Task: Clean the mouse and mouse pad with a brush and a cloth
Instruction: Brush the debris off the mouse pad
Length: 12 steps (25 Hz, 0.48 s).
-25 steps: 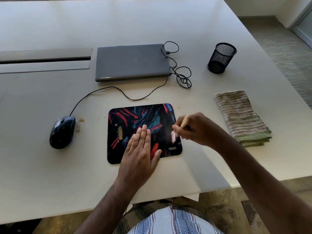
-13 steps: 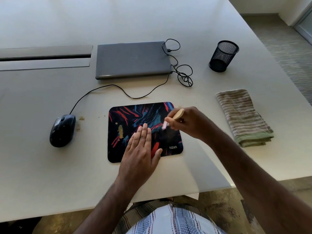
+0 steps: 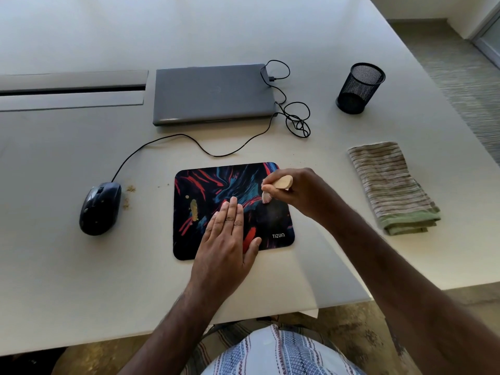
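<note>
A dark mouse pad with red and blue streaks lies on the white table; a tan smear marks its left part. My left hand presses flat on the pad's lower middle, fingers together. My right hand grips a small brush with a wooden handle; its pale bristles touch the pad near the upper right. A black wired mouse sits left of the pad with crumbs beside it. A folded striped cloth lies to the right.
A closed grey laptop sits behind the pad, with the black mouse cable looping beside it. A black mesh cup stands at the back right. The table edge is close to my body.
My right hand has carried the brush from the pad's lower right edge up and inward to its upper right part. My left hand stays flat on the pad.
</note>
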Tool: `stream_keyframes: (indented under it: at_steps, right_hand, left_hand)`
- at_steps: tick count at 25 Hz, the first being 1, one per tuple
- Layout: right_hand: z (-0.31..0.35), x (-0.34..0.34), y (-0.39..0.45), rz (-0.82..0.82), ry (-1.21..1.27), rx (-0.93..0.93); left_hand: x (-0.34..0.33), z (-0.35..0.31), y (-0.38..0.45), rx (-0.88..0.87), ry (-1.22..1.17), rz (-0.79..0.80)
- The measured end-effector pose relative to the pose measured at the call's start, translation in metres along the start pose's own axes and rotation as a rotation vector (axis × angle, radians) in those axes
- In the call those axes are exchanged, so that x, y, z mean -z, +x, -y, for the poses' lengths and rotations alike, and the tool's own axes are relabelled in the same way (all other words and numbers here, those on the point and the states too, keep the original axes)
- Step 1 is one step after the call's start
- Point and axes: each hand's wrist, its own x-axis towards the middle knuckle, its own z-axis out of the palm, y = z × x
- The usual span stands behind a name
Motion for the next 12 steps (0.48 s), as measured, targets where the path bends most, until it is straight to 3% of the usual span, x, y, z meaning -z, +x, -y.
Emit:
stream_keyframes:
  at_steps: [4,8,10,12]
  right_hand:
    - [0.0058,0.003,-0.0002,0.186,-0.019,-0.001]
    - [0.0018,0.0095,0.0037,0.342,-0.028,-0.132]
    - [0.0031,0.0073,0.0055,0.271,-0.025,-0.112]
    - [0.0044,0.0007,0.0053,0.094,-0.036,-0.032]
  left_hand:
    - [0.0005,-0.0002,0.0006,0.001,-0.005,0.011]
    - [0.0016,-0.0003,0.0,0.001,-0.006,0.01]
    - [0.0019,-0.0007,0.0,-0.003,-0.012,0.01]
    - [0.0018,-0.0005,0.0,0.001,-0.014,0.004]
